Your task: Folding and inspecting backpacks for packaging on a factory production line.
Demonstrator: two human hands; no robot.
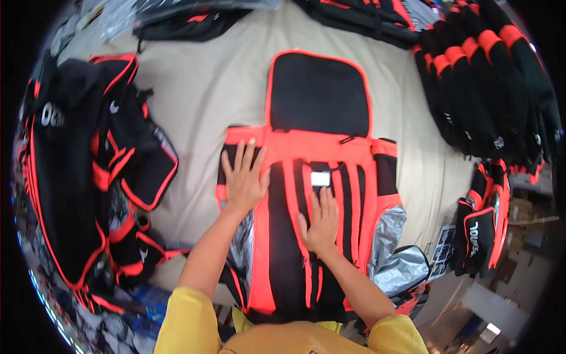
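A black and bright coral backpack (280,236) lies flat in front of me, its shoulder straps (355,206) facing up. Its black flap with coral edging (318,94) is folded out away from me. Spread flat over the upper left part of the bag is my left hand (243,182), fingers apart. My right hand (321,227) rests on the straps in the middle with fingers stretched out. Just beyond its fingertips sits a small white label (320,179). Shiny silver lining (386,236) shows at the bag's right side. Neither hand grips anything visible.
Black and coral bags (65,177) are heaped along the left. A stack of similar pieces (483,88) leans at the far right, with smaller ones (480,236) below it. More bags (188,26) lie at the back on the beige cloth (200,82), beside clear plastic (115,20).
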